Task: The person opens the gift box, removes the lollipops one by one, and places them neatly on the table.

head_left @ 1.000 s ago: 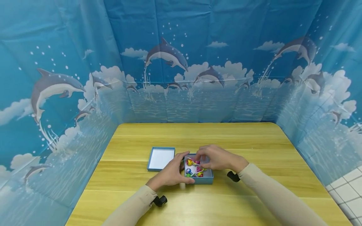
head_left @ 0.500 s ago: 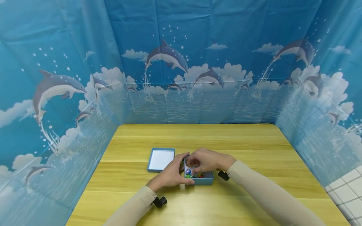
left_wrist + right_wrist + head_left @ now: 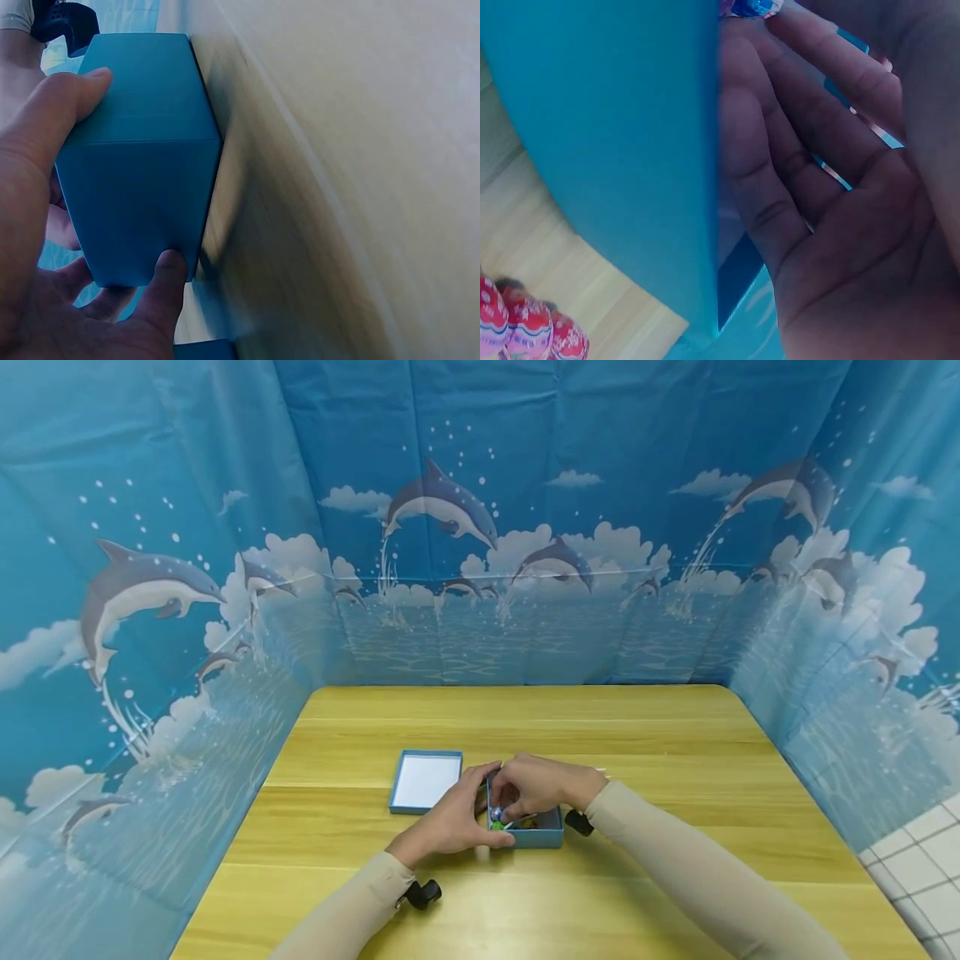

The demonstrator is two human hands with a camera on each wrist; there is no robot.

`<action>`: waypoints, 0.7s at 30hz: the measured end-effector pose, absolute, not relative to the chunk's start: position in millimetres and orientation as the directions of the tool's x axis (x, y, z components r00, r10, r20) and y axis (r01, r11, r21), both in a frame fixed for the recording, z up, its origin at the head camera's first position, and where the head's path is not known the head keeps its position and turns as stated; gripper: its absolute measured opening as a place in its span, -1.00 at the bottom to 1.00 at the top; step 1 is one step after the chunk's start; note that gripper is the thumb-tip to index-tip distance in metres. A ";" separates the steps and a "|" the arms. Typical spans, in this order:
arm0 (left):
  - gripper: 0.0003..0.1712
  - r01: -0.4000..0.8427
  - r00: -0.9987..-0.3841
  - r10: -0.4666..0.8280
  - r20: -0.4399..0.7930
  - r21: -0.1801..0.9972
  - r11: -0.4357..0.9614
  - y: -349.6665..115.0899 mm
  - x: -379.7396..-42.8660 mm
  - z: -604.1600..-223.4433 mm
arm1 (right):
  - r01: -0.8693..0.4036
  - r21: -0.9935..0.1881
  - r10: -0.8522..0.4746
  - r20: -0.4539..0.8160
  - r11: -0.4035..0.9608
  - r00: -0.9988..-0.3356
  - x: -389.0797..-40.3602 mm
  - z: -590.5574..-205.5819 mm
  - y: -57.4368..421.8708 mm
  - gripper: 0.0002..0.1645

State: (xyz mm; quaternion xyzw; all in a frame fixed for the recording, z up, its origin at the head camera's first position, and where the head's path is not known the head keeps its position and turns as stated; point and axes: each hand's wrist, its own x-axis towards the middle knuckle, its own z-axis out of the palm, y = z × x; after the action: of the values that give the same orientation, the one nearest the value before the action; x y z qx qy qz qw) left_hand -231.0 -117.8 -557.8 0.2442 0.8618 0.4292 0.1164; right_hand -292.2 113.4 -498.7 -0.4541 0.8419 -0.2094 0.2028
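Note:
A blue open box (image 3: 537,839) stands on the table. My left hand (image 3: 450,818) grips its left end, with the thumb on the near side and fingers round the far side. In the left wrist view, a fingertip presses the end of the box. My right hand (image 3: 528,783) reaches down into the box with curled fingers. A blue-wrapped lollipop (image 3: 754,6) lies between its thumb and fingers in the right wrist view. Beside it in the box is a green-wrapped candy (image 3: 498,827). The right hand hides much of the inside.
The box lid (image 3: 427,781), white inside, lies upturned to the left on the wooden table (image 3: 600,718). Several red and pink wrapped lollipops (image 3: 529,322) lie on the table outside the box. A dolphin-print curtain (image 3: 480,635) surrounds the table.
My right hand has moved left inside the box, from its right back part to the blue-wrapped lollipop at the left, covering the yellow and pink candies. The left hand keeps its grip.

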 end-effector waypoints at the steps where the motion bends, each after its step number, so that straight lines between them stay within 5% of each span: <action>1: 0.40 0.320 -0.853 0.522 0.008 0.798 0.510 -117.6 -231.1 -557.3 | -0.677 -0.536 -0.847 -0.155 0.505 -0.509 -292.1 -499.2 112.3 -0.88; 21: 0.39 0.326 -0.851 0.525 0.018 0.802 0.501 -116.9 -231.8 -558.7 | -0.662 -0.543 -0.831 -0.130 0.516 -0.541 -294.9 -504.1 112.6 -0.87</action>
State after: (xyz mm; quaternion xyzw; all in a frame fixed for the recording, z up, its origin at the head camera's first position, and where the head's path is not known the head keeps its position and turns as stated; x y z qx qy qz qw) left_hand -231.8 -116.9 -558.7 0.2477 0.8587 0.4338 0.1145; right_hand -294.9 112.6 -504.1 -0.4395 0.8495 -0.2212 0.1907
